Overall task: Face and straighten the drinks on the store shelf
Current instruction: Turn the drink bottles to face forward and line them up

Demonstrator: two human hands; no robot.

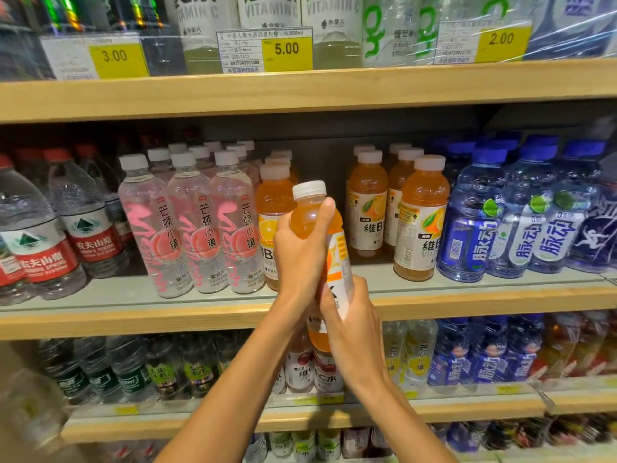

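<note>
Left of your grip, the pink bottles (197,228) stand tall, slim and clear, and a nudge from your arm could topple them. Your left hand (300,252) wraps the shoulder of the orange bottle (314,215). Your right hand (350,325) curls round its lower label, holding it off the shelf (467,302), just in front. The smooth plastic and glossy label may slip if you twist. Right of the grip, the round-shouldered orange row (420,222) stands close, and a careless set-down could knock it.

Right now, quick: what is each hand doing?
Left hand: closed, gripping the upper part of the orange drink bottle.
Right hand: closed, gripping the same bottle lower down.
</note>
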